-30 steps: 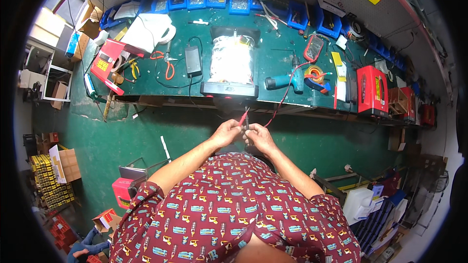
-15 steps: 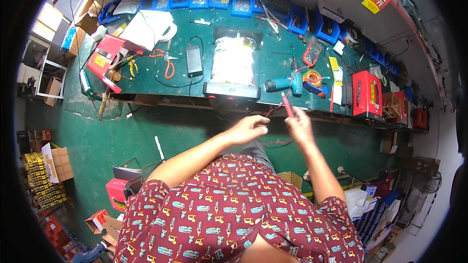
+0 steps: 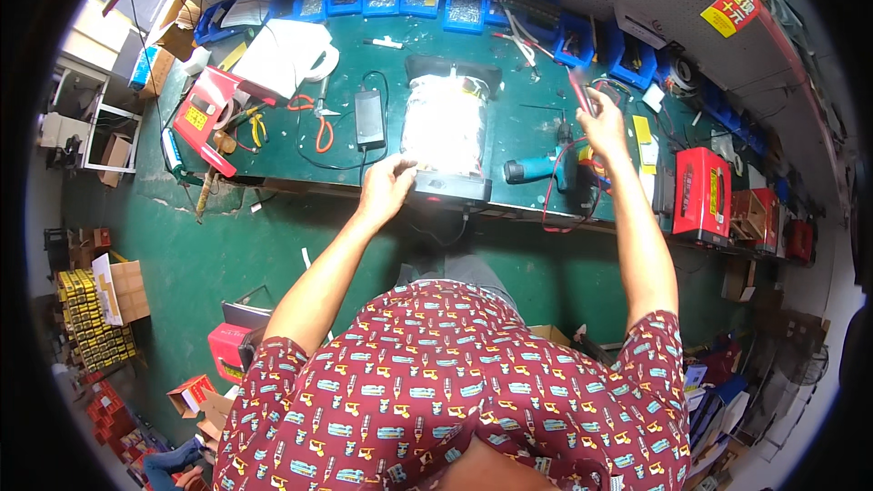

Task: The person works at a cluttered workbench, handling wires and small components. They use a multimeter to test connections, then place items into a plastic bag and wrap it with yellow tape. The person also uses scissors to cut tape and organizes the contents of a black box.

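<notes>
right hand: gripping red object | left hand: at device, near left corner; grip unclear

Holds a slim red object in the right hand, with the left hand at the bright device.

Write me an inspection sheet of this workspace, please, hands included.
Surface: green workbench, white specks scattered.
Job's things: boxy device with black end plates, its middle glaring white; slim red object, blurred.
Clutter: teal-and-black cordless drill, red bent panel.
Hands: left hand at the device's near left corner, contact unclear; right hand holding the slim red object.
Cables: thin red lead by the bench's front edge; black rectangular adapter, corded.
Surroundings: blue plastic bins along the back.
</notes>
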A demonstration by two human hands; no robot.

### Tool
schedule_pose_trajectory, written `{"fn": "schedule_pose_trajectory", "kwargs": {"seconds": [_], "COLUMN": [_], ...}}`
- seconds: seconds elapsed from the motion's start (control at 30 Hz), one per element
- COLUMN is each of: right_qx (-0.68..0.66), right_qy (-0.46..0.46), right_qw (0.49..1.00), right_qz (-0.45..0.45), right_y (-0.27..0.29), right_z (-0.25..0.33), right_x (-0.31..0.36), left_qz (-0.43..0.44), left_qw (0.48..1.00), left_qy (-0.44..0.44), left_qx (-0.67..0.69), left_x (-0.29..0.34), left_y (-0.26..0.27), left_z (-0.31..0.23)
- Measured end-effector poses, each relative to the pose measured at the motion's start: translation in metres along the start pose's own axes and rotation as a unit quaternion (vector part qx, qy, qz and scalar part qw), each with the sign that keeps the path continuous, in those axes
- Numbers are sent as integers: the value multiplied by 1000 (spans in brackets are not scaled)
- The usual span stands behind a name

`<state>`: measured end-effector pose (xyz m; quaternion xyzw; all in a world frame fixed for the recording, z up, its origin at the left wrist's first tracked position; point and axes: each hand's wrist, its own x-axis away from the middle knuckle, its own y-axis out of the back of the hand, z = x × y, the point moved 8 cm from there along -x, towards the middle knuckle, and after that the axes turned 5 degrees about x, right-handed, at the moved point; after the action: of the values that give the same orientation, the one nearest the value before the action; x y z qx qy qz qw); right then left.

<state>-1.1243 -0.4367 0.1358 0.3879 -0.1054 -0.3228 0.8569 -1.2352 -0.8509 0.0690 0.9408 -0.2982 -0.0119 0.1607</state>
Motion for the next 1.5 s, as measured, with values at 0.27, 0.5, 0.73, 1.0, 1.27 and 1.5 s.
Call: {"fn": "schedule_pose_trajectory", "kwargs": {"seconds": [0.27,0.5,0.73,1.0,1.27,1.5], "right_qx": [25,36,-11,-150,141,-86], "right_qy": [-47,-69,9,-11,-185,-117], "right_qw": [999,995,995,986,930,954], "right_qz": [12,67,104,-66,-284,-262], "right_y": [-121,-164,-186,-96,77,58], "right_z": [-66,-94,-73,-58,-267,-231], "right_x": [-43,-42,-13,64,41,-1], "left_qz": [-32,-37,-18,2,39,39], "left_qw": [986,976,962,984,989,961], "left_qy": [18,28,-3,69,134,273], "left_qx": [-163,-211,-271,-163,-38,-25], "left_x": [-65,-100,-113,-111,-116,-108], "left_y": [-25,-44,-55,-53,-71,-56], "left_z": [-5,22,31,35,48,51]}}
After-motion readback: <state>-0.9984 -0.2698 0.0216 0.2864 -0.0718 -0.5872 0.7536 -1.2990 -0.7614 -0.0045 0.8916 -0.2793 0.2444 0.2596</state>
